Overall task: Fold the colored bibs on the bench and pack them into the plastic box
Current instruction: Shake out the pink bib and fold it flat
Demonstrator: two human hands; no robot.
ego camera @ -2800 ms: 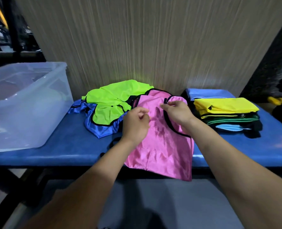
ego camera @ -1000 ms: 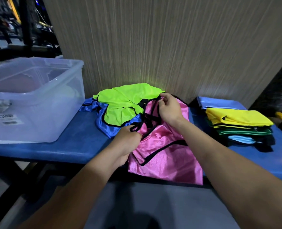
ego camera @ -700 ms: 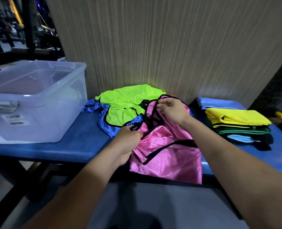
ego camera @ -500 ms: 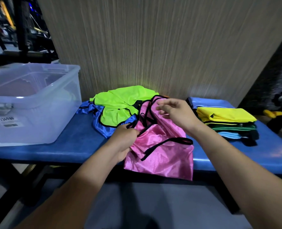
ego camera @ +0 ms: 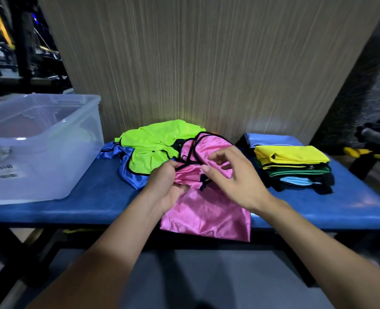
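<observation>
The left hand [ego camera: 169, 186] is gripping a bunched fold of the pink bib [ego camera: 206, 208], with its fingers curled into the fabric near the black trim. The right hand [ego camera: 233, 175], which was pinching the top edge of the bib a moment ago, is now hovering just above it with the fingers spread and loosely bent, holding nothing. The bib is lying more crumpled than before on the blue surface [ego camera: 73, 208], and its lower part is hanging over the front edge. I think the person is changing the grip, so the folding of this bib is only starting. Behind it, the green bib [ego camera: 153, 146] and the blue bib [ego camera: 131, 175] are waiting unfolded in a heap, touching the pink one. On the right, the stack of folded bibs [ego camera: 293, 163] is lying near. The plastic box [ego camera: 39, 148] is standing at the left, well apart, and nothing is blocking the way to it.
</observation>
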